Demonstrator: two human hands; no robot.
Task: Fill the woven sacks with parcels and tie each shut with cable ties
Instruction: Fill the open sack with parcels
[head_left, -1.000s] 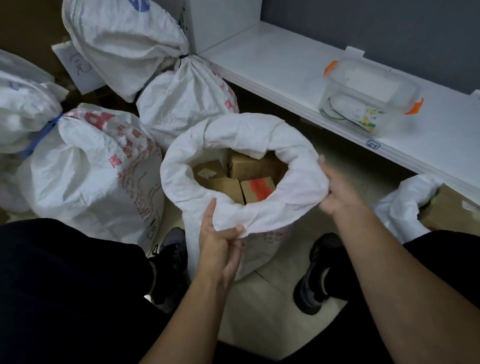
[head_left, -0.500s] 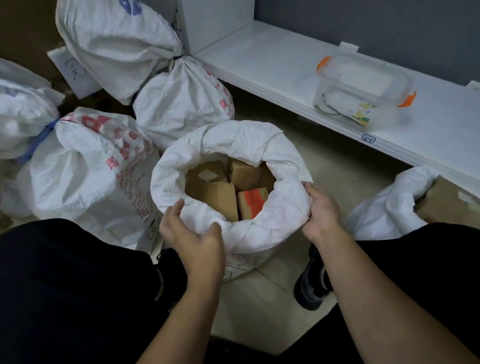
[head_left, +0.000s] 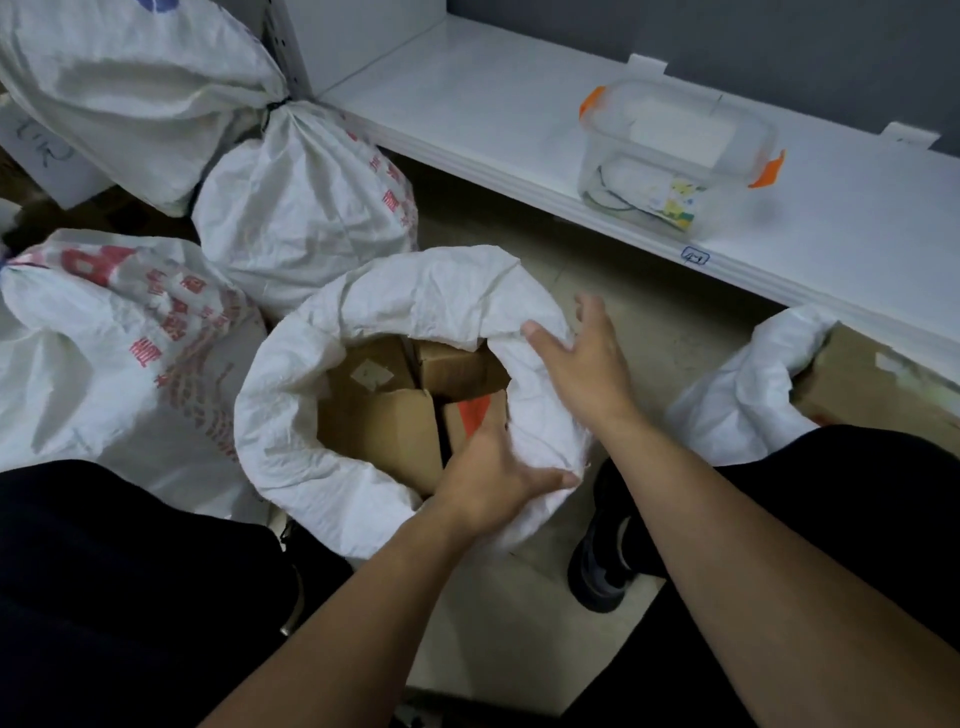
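Sack (head_left: 395, 312) rim now gathers: my left hand (head_left: 498, 467) has crossed over to grip it just below my right hand (head_left: 582, 358), fingers spread, ready for tying over parcels (head_left: 384, 421).

Crinkled white woven-plastic sack (head_left: 415, 312), matt brown cardboard parcels (head_left: 384, 431), clear glossy plastic container (head_left: 675, 156), smooth white shelf (head_left: 493, 104)

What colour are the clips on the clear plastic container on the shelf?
Orange clips on the clear plastic container, seen in the head view.
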